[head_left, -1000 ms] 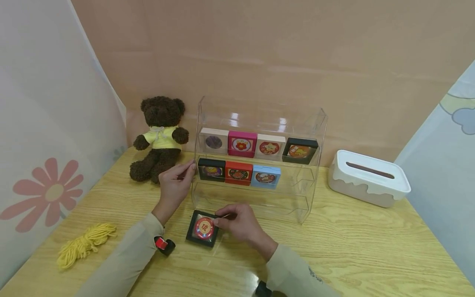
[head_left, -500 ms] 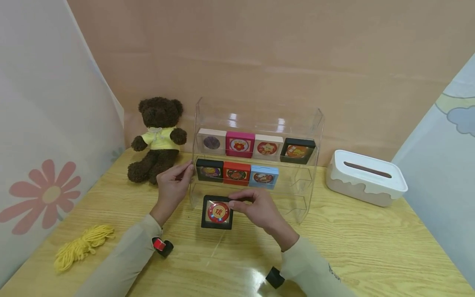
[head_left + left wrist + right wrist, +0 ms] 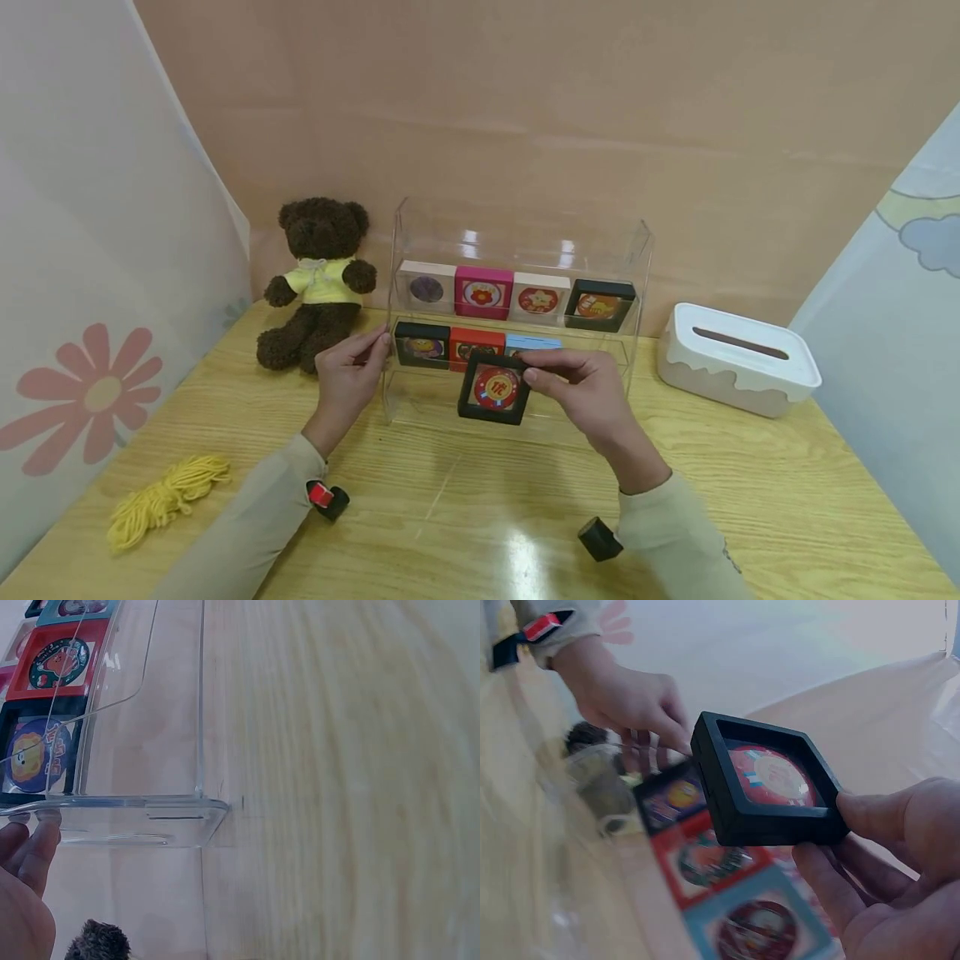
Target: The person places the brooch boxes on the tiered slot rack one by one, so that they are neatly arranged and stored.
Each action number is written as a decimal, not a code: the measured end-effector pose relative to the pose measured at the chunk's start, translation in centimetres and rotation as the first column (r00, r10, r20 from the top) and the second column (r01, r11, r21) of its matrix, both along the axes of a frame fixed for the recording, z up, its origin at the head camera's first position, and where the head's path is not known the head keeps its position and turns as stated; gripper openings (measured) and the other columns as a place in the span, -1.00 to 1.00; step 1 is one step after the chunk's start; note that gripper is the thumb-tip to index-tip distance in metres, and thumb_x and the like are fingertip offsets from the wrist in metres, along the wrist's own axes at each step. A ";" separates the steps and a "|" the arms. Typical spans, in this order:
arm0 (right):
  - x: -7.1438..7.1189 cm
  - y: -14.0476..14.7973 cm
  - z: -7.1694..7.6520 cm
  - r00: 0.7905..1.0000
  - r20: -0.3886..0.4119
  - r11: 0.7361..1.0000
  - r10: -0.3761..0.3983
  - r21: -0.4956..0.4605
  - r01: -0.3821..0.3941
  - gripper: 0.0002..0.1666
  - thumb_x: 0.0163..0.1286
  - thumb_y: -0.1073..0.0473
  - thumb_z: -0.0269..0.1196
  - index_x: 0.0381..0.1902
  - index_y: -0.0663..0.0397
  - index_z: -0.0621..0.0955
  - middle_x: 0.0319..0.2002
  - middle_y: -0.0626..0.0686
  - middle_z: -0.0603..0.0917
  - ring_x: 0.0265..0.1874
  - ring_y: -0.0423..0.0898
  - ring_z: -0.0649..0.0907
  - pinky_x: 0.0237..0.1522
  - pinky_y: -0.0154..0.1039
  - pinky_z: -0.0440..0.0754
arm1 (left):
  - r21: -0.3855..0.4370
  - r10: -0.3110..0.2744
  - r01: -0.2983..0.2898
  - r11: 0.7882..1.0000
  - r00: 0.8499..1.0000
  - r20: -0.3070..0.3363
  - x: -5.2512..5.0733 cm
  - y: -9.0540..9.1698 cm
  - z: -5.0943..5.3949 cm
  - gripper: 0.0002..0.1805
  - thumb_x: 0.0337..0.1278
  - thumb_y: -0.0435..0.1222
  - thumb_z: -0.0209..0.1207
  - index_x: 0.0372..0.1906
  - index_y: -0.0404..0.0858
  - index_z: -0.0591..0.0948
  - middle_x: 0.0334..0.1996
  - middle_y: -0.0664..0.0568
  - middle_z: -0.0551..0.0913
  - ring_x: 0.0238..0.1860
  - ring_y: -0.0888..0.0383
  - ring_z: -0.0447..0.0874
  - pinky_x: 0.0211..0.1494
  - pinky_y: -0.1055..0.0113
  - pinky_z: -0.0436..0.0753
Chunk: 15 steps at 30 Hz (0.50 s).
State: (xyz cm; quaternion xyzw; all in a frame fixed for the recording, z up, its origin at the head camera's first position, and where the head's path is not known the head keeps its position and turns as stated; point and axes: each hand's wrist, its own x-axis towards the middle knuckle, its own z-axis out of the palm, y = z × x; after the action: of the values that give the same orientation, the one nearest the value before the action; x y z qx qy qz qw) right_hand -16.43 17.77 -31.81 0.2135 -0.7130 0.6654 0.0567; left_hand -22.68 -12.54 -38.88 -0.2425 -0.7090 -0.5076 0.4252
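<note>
My right hand (image 3: 588,392) pinches a black square display frame (image 3: 495,415) by its upper right edge. Inside it is a red round badge (image 3: 776,778) with a gold centre. The frame is held up in front of a clear acrylic display rack (image 3: 525,229), hiding part of the lower row. With thumb and fingers, my left hand (image 3: 348,375) grips the rack's left side edge. The lower tier holds a black frame (image 3: 422,344), a red frame (image 3: 712,859) and a light blue frame (image 3: 761,922), side by side from the left.
On the upper tier stand a white frame, a magenta frame (image 3: 483,293), another white frame and a black one (image 3: 600,305). A brown teddy bear (image 3: 322,283) sits left of the rack. Yellow yarn (image 3: 167,502) lies front left, and a white tissue box (image 3: 738,358) stands right.
My right hand has lifted the black frame with the red badge off the table and moved it up and right toward the rack. My left hand has stayed at the rack's edge.
</note>
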 end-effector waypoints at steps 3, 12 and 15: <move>-0.1 1.0 0.6 0.999 -0.047 1.000 -0.014 -0.015 0.013 -0.77 0.19 0.52 0.27 -0.17 0.36 0.70 -0.19 0.13 0.71 -0.21 -0.13 0.66 -0.24 -0.26 0.66 | -0.003 -0.010 0.010 1.000 1.000 -0.010 0.2 0.0 0.1 -0.78 0.04 -0.63 0.21 -0.17 -0.48 0.69 -0.43 -0.18 0.71 -0.54 0.11 0.69 -0.46 0.55 0.61; -0.2 3.4 1.7 0.992 -0.088 0.996 -0.093 -0.020 0.091 -0.81 0.20 0.54 0.26 -0.20 0.47 0.66 -0.17 -0.05 0.72 -0.09 -0.15 0.63 -0.15 -0.35 0.62 | 0.004 -0.036 0.036 0.999 0.999 -0.019 0.2 0.0 0.0 -0.77 0.02 -0.65 0.21 -0.17 -0.50 0.69 -0.44 -0.20 0.70 -0.58 0.05 0.68 -0.47 0.53 0.61; -0.1 4.2 2.2 0.981 -0.112 0.987 -0.156 -0.063 0.150 -0.82 0.18 0.57 0.25 -0.22 0.49 0.66 -0.19 -0.04 0.72 -0.11 -0.14 0.64 -0.16 -0.36 0.62 | 0.003 -0.034 0.034 0.999 0.999 -0.009 0.1 0.0 0.0 -0.78 0.03 -0.64 0.21 -0.17 -0.51 0.68 -0.44 -0.20 0.70 -0.57 0.07 0.68 -0.47 0.53 0.62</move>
State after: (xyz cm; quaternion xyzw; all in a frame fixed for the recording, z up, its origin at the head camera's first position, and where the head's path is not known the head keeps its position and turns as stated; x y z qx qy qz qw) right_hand -16.50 22.01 -29.64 0.1949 -0.7044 0.6646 0.1552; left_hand -22.60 -12.57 -38.84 -0.2561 -0.7021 -0.5146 0.4203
